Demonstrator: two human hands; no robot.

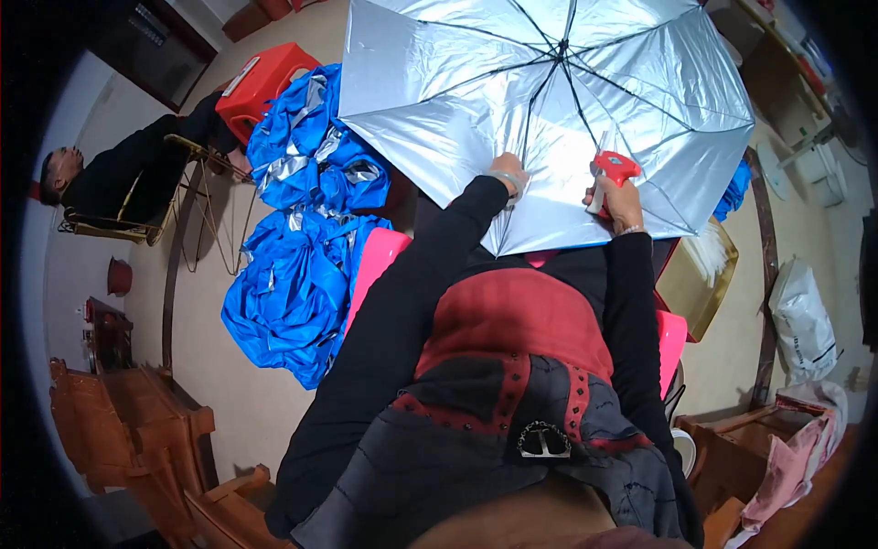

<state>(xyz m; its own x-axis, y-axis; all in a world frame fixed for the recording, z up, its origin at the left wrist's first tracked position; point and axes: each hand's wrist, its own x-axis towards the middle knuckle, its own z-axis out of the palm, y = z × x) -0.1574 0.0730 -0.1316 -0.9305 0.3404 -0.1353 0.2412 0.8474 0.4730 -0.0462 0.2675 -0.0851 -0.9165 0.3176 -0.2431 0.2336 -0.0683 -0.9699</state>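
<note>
An opened umbrella (439, 78) with a silver lining spreads in front of me, its inside toward me and its dark ribs meeting at a hub. My left hand (508, 171) is closed at the near part of the lining, beside a rib, with the fingertips partly hidden. In my right hand (622, 203) is a red and white tagging gun (617, 166), gripped by its handle. Its front end points away from me, over the silver cloth. The lower edge of the umbrella lies just past my lap.
Blue and silver folded cloth bundles (293, 284) are heaped at my left, beside a red plastic stool (265, 87). A person (128, 183) sits farther left. At right are a gold box (718, 284) holding white strips and a white sack (800, 320). Wooden chairs (137, 430) stand behind.
</note>
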